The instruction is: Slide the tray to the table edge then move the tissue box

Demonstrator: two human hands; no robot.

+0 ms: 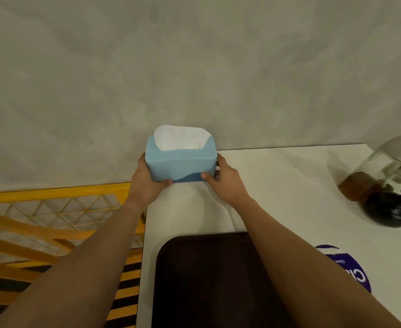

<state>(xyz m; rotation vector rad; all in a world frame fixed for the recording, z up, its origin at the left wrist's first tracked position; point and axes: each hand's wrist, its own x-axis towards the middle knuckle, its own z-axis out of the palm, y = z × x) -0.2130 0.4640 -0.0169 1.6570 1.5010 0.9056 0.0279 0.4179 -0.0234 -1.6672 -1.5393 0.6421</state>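
Note:
A light blue tissue box (180, 162) with white tissue showing at its top is at the far left corner of the white table (277, 185), close to the wall. My left hand (145, 183) grips its left end and my right hand (225, 183) grips its right end. I cannot tell whether the box rests on the table or hangs just above it. A dark brown tray (206, 280) lies on the near part of the table, close to the left edge, partly under my right forearm.
A glass bottle (369, 178) with brown liquid and a black vase (391, 209) with a green plant stand at the right. A purple packet (346, 268) lies right of the tray. A yellow wire rack (53, 209) stands left of the table. A grey wall rises behind.

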